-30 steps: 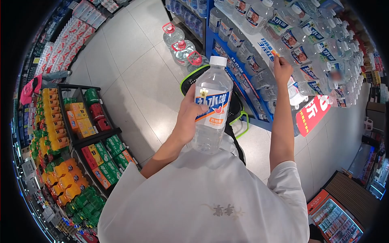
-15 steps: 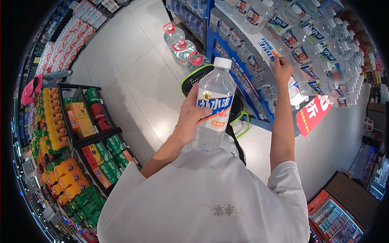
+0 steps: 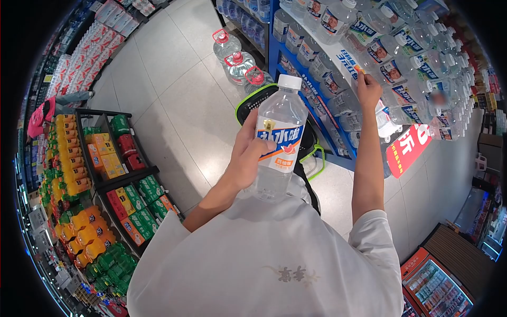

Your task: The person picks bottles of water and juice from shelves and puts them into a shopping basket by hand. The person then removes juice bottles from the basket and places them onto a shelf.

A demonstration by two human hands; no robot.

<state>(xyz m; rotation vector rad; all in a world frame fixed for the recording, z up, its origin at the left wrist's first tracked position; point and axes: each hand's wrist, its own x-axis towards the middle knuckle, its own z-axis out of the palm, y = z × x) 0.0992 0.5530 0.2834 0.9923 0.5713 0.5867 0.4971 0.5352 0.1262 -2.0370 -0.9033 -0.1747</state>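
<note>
My left hand (image 3: 247, 150) is wrapped round a clear plastic drink bottle (image 3: 280, 140), thumb across its front. The bottle has a white cap and a white, blue and orange label with a grapefruit picture, and it tilts slightly in front of my shirt. My right hand (image 3: 368, 91) reaches out to a display shelf, its fingers curled together at the white shelf-edge strip (image 3: 346, 62). Whatever lies between those fingertips is hidden. Rows of similar bottles (image 3: 391, 71) stand beside and beyond that hand.
Behind the held bottle is a black and green shopping basket (image 3: 247, 108). Large red-handled water jugs (image 3: 241, 66) stand on the floor. A red sign (image 3: 406, 150) hangs at the right, while a black rack (image 3: 113, 179) of packaged drinks is on the left.
The bottle and my left hand have shifted very slightly. My right hand stays in place at the shelf edge.
</note>
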